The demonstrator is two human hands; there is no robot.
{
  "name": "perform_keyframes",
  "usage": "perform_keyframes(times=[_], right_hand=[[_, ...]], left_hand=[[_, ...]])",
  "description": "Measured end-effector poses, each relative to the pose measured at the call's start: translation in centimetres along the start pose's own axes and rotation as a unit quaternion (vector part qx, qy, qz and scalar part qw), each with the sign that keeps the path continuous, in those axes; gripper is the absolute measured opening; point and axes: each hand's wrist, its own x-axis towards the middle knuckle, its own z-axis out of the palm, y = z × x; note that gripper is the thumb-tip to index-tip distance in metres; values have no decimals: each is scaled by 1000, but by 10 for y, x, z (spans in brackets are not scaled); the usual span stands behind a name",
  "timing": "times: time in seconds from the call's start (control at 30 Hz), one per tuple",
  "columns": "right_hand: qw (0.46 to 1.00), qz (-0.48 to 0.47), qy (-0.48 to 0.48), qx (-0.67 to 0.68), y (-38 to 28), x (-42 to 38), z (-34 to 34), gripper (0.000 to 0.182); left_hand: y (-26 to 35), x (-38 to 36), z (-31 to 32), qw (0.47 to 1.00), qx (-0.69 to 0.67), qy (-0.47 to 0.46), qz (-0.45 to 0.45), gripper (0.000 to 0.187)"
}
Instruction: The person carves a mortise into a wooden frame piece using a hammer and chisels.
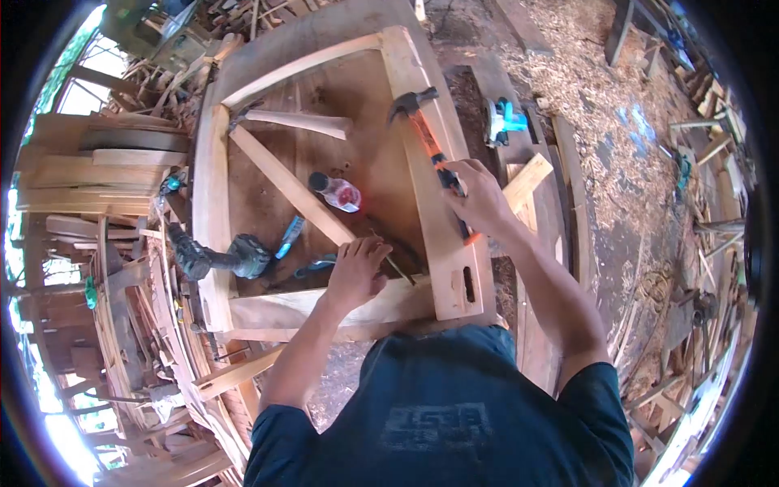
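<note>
Claw hammer [423,134] is located over the right-hand stile of a wooden frame [399,71], its head directed away from the person and its orange-and-black handle directed back toward the body. Whether the hammer head contacts the stile cannot be determined. Right hand [480,195]: fingers are wrapped around the lower handle. Left hand [355,272]: fingers are bent, positioned at the lower end of the diagonal brace [286,180], near the bottom rail [324,307]; a thin stick [399,266] lies just beside this hand, and whether the fingers pinch anything cannot be determined. Inside the frame, a dark-capped bottle [342,193] with red contents lies beside the brace. A light-blue-handled utility knife [290,236] lies left of the brace, near a cordless drill [243,256]. A tapered wood offcut [302,122] lies near the upper end of the brace.
</note>
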Motion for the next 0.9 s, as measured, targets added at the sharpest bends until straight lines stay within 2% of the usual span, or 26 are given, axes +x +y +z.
perform_keyframes(times=[0.1,0.2,0.27,0.37,0.5,0.6,0.63,0.73,0.77,0.87,0.9], right_hand=[[994,42,-7,102,-7,-30,-19,35],[983,89,-31,157,-1,-63,-31,29],[977,140,-56,153,-22,-87,-55,30],[957,149,-41,246,-34,-121,-68,32],[963,65,-70,250,-59,-135,-84,43],[976,40,-36,209,-79,-114,-88,48],[975,46,-66,206,-74,-108,-86,39],[970,80,-152,172,-57,-91,-84,27],[973,61,-138,172,-56,-88,-83,19],[972,30,-156,174,-41,-80,-74,19],[977,-11,-116,177,-41,-77,-71,17]], left_hand=[[-12,11,23,992,69,-11,101,41],[-18,24,27,988,89,-80,96,33],[-8,22,0,995,9,-32,91,32],[20,9,-35,989,-141,19,41,34],[80,4,-59,946,-316,37,55,36],[114,15,-43,898,-440,0,21,32],[122,19,-42,869,-494,-24,-15,23],[133,26,-26,848,-530,13,-12,20],[132,25,-15,846,-532,35,-12,22],[131,20,5,841,-535,75,-23,25],[132,22,3,841,-535,74,-29,25]])
